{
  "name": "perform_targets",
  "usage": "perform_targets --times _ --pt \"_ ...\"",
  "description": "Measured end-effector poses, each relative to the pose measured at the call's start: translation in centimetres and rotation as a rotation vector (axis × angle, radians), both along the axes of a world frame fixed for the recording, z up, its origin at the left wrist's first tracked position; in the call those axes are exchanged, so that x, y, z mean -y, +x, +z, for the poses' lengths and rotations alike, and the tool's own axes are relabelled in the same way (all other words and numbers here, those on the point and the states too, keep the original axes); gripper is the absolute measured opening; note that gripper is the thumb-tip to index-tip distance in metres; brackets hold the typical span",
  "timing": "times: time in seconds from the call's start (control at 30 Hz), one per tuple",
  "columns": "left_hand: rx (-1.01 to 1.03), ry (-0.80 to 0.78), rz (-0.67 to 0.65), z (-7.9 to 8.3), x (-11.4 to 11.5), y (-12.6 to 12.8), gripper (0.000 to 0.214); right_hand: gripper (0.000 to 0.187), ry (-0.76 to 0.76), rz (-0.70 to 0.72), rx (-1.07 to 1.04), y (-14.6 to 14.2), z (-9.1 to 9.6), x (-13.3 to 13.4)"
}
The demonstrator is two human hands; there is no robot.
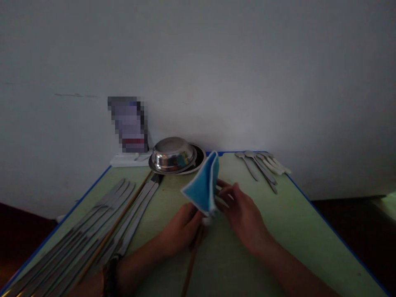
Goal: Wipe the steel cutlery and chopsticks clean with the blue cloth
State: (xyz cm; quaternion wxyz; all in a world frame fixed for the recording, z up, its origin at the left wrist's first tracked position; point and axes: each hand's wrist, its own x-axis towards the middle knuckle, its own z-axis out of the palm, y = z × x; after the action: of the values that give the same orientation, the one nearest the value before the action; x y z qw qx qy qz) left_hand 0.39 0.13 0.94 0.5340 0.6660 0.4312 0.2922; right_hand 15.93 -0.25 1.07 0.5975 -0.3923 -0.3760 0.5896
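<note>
A blue cloth piece with white edges [202,187] is folded into a peaked shape above the middle of the table, at the upper end of a thin brown stick [192,264]. My left hand [182,229] is closed around the stick just under the cloth; its fingertips are partly hidden. To the right of the cloth, my right hand [244,216] has its fingers apart and slightly bent. Some of its fingertips reach behind the cloth edge, and I cannot tell whether they touch it.
Several long metal utensils [89,222] lie along the left side, with another brown stick [116,225] among them. An upturned steel bowl [173,154] stands at the back, left of several spoons [261,165]. A blurred-out upright device [130,126] leans near the wall behind the table [309,247].
</note>
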Motion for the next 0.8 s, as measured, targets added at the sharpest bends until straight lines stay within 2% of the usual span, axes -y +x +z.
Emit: perform_targets --times 0.07,0.13,0.23,0.3,0.37,0.43,0.53,0.6,0.7,0.8 --pt "-0.094 0.061 -0.036 0.1 0.1 0.1 0.024 0.023 -0.08 -0.01 0.016 -0.7 -0.7 0.3" --pt "-0.167 0.112 -0.103 0.1 0.1 0.2 0.023 0.027 -0.125 0.02 0.022 -1.1 -1.5 0.3" --pt "-0.2 0.195 -0.163 0.1 0.0 0.5 0.019 0.026 -0.109 0.067 0.017 -1.1 -2.2 -0.1" --pt "-0.205 0.192 -0.17 0.1 0.1 0.7 0.018 0.025 -0.094 0.032 -0.021 -0.7 -2.2 -0.5" --pt "-0.234 0.116 -0.193 0.3 0.4 0.8 0.02 0.025 -0.104 -0.062 -0.102 0.1 -1.8 -1.2" --pt "-0.264 0.049 -0.223 0.5 0.7 0.9 0.022 0.023 -0.121 -0.228 -0.176 1.4 -1.0 -2.0" --pt "-0.265 0.072 -0.248 1.0 0.9 0.7 0.026 0.014 -0.076 -0.457 -0.247 3.8 0.4 -3.2" --pt "-0.257 0.106 -0.254 1.2 0.8 0.5 0.028 0.011 -0.025 -0.519 -0.272 4.7 1.1 -3.5" --pt "-0.251 0.11 -0.245 1.0 0.8 0.3 0.03 0.015 -0.019 -0.515 -0.234 4.0 0.8 -2.9" --pt "-0.275 0.144 -0.206 0.5 0.8 0.4 0.026 0.023 -0.095 -0.352 -0.091 1.7 -0.8 -1.4"
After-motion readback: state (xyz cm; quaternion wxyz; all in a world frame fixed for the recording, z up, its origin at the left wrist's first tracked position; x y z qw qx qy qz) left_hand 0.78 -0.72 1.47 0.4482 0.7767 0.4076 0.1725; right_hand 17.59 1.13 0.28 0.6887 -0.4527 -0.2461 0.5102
